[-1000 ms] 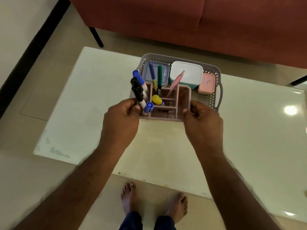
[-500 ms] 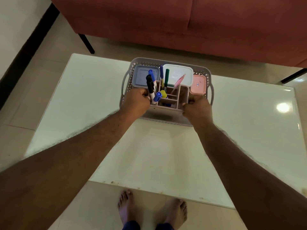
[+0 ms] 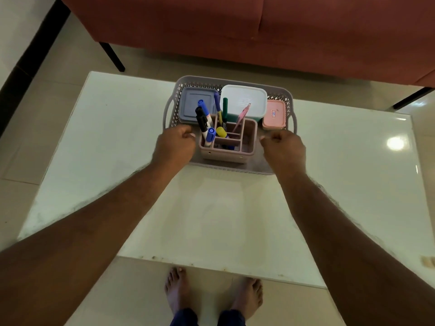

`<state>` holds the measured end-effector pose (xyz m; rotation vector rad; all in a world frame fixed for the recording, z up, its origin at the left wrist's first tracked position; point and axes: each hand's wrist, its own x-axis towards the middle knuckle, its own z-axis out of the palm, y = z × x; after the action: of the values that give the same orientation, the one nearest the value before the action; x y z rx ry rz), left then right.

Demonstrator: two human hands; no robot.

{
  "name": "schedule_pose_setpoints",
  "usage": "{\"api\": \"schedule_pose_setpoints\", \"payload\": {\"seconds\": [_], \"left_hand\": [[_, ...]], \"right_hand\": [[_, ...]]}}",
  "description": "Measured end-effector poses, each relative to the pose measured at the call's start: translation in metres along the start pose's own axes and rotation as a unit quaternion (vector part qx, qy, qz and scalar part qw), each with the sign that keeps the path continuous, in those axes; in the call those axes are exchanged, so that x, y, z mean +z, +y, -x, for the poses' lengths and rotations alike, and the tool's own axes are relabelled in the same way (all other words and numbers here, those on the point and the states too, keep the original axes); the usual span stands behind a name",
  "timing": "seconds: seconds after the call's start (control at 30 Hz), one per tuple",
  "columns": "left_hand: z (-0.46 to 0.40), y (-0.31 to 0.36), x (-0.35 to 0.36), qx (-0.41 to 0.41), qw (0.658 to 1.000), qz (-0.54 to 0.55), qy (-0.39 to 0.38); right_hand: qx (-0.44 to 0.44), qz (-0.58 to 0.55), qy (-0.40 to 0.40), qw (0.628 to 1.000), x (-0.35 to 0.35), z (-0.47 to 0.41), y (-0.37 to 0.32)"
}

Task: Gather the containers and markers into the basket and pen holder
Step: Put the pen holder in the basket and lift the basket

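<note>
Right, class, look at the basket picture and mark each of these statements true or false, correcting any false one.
1. The pen holder stands inside the basket. True.
2. Three lidded containers sit along the basket's far side: blue container, white container, pink container. True.
3. The left hand grips the pen holder. False: it is beside the holder, with a gap between them, fingers curled on nothing visible.
4. The white container is the smallest. False: it is the largest; the pink one is smallest.
5. The right hand holds a marker. False: it holds nothing visible; the markers stand in the holder.
</note>
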<state>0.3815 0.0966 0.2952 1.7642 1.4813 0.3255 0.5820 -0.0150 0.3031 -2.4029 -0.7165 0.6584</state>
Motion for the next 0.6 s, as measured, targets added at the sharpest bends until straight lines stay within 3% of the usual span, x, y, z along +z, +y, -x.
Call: {"api": "schedule_pose_setpoints", "payload": {"seconds": [0.13, 0.33, 0.5, 0.6], "left_hand": [[0.000, -0.003, -0.025, 0.081, 0.990, -0.060, 0.097], [-0.029, -0.008, -0.044, 0.115, 0.980, -0.111, 0.120], [-0.061, -0.021, -0.044, 0.001, 0.993, -0.093, 0.071], [-0.069, -0.026, -0.038, -0.024, 0.992, -0.119, 0.026]], "right_hand": [[-0.048, 0.050, 0.090, 0.994, -0.031, -0.001, -0.001], [-0.034, 0.045, 0.118, 0.991, -0.045, -0.021, 0.012], [0.018, 0.052, 0.050, 0.997, -0.034, -0.042, 0.032], [0.046, 0.046, 0.005, 0.998, -0.026, -0.048, 0.038]]}}
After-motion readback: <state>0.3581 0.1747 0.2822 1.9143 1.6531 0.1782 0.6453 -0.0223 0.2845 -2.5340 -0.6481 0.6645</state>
